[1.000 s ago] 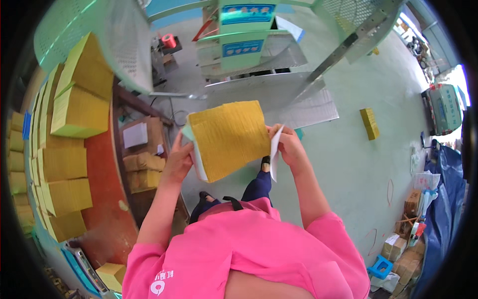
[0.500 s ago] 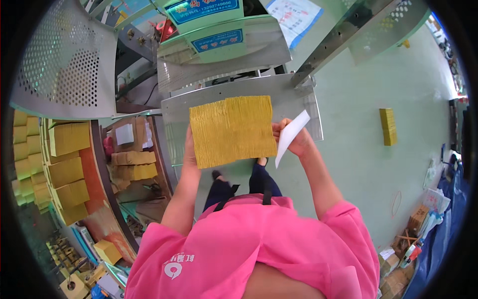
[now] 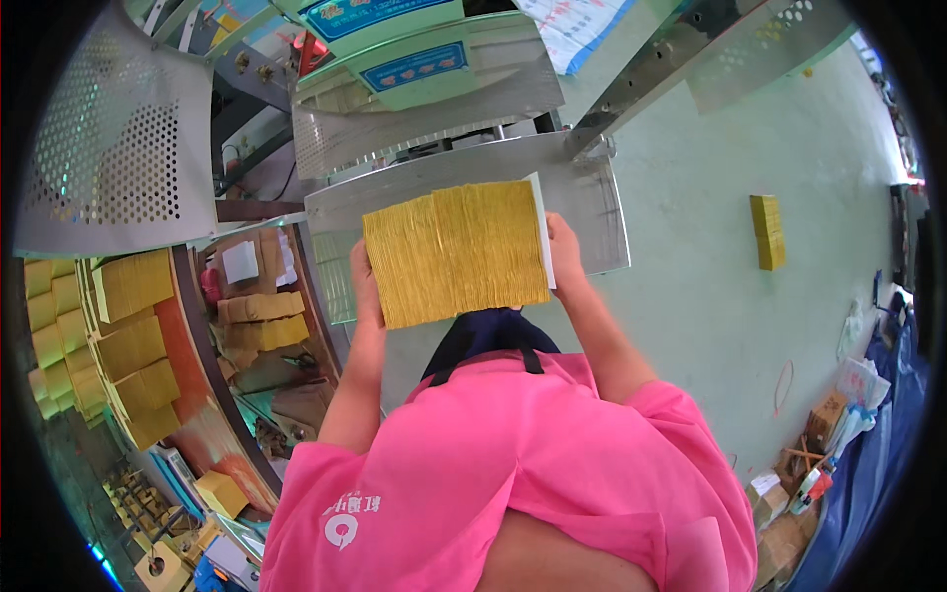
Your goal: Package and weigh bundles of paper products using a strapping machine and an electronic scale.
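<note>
A thick stack of golden-yellow paper pieces, ridged along its edges, is held level between my two hands, over the near part of a metal shelf. My left hand grips the stack's left end; its fingers are partly hidden behind the paper. At the other end, a white card stands flat against the stack. My right hand presses on that card from outside, its fingertips partly out of sight.
Beyond the shelf stands a metal machine with a perforated guard at left. A wooden-edged table at left carries yellow stacks. Another yellow stack lies on the floor at right, with boxes and blue sheeting nearer.
The white card, tilted away in my right hand before, now lies upright against the stack's right end. My right hand has moved in to the stack. My feet are now hidden.
</note>
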Action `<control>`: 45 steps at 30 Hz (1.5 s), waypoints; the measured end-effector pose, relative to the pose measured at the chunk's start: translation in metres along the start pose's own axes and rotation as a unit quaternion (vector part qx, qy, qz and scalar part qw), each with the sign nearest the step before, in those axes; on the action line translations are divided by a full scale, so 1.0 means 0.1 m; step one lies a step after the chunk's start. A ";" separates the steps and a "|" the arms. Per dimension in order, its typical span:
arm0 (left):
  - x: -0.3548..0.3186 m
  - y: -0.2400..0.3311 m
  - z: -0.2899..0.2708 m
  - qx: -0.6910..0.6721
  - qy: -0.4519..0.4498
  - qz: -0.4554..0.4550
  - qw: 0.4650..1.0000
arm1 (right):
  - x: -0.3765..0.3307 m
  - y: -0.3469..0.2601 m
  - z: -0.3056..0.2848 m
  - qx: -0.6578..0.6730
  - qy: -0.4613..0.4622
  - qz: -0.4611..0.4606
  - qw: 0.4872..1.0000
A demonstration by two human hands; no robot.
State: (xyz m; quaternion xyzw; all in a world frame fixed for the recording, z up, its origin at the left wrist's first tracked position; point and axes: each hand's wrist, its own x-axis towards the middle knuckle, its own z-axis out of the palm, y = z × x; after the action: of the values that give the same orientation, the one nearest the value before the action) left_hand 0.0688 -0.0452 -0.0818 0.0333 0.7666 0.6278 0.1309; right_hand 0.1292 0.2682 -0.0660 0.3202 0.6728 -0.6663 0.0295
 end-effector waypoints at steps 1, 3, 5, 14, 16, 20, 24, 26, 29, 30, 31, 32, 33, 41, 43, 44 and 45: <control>-0.04 0.02 0.05 -0.044 0.061 -0.027 0.997 | -0.04 -0.05 0.02 -0.003 0.004 -0.001 1.000; -0.09 0.05 0.09 -0.091 0.118 -0.056 0.987 | -0.11 -0.12 0.04 -0.132 0.046 -0.083 0.987; -0.09 0.37 0.12 -0.262 0.095 -0.197 0.940 | -0.10 0.00 0.01 -0.148 0.069 -0.124 0.979; -0.16 0.74 0.14 -0.328 0.012 -0.226 0.917 | -0.17 0.01 -0.03 -0.200 0.112 -0.255 0.939; -0.17 0.71 0.12 -0.316 0.003 -0.219 0.923 | -0.17 0.02 -0.08 -0.237 0.111 -0.298 0.918; -0.19 0.71 0.12 -0.302 0.003 -0.216 0.929 | -0.22 -0.07 -0.17 0.011 -0.026 -0.112 0.993; -0.22 0.65 0.10 -0.300 0.030 -0.222 0.927 | -0.38 -0.43 -0.24 0.079 -0.096 -0.005 0.992; -0.21 0.69 0.10 -0.307 0.015 -0.232 0.923 | -0.36 -0.42 -0.29 0.064 -0.116 -0.009 0.991; -0.21 0.75 0.12 -0.307 0.011 -0.227 0.924 | -0.33 -0.40 -0.30 0.050 -0.145 -0.005 0.988; -0.20 0.75 0.10 -0.308 0.015 -0.227 0.924 | -0.32 -0.40 -0.30 0.050 -0.153 0.002 0.987; -0.19 0.76 0.06 -0.307 -0.005 -0.240 0.921 | -0.31 -0.41 -0.28 0.049 -0.159 0.003 0.986; -0.18 0.77 0.02 -0.306 -0.025 -0.252 0.918 | -0.32 -0.43 -0.26 0.058 -0.157 0.016 0.986; -0.18 0.78 0.00 -0.306 -0.017 -0.251 0.918 | -0.32 -0.44 -0.24 0.066 -0.154 0.028 0.985; -0.03 0.85 -0.07 -0.178 -0.133 -0.271 0.937 | -0.31 -0.56 -0.12 0.105 -0.146 0.023 0.983; 0.00 0.92 -0.03 -0.146 -0.124 -0.240 0.952 | -0.25 -0.69 -0.12 0.095 -0.148 -0.002 0.984; 0.03 0.98 0.01 -0.111 -0.115 -0.213 0.964 | -0.19 -0.76 -0.14 0.075 -0.165 -0.026 0.983; 0.09 1.03 0.05 -0.113 -0.117 -0.209 0.964 | -0.13 -0.84 -0.15 0.054 -0.181 -0.049 0.981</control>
State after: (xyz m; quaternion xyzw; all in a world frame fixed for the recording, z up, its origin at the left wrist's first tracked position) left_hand 0.0498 -0.0172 0.0162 -0.0699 0.6596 0.6609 0.3511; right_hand 0.1058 0.2845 0.0154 0.1622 0.6344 -0.7491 0.1008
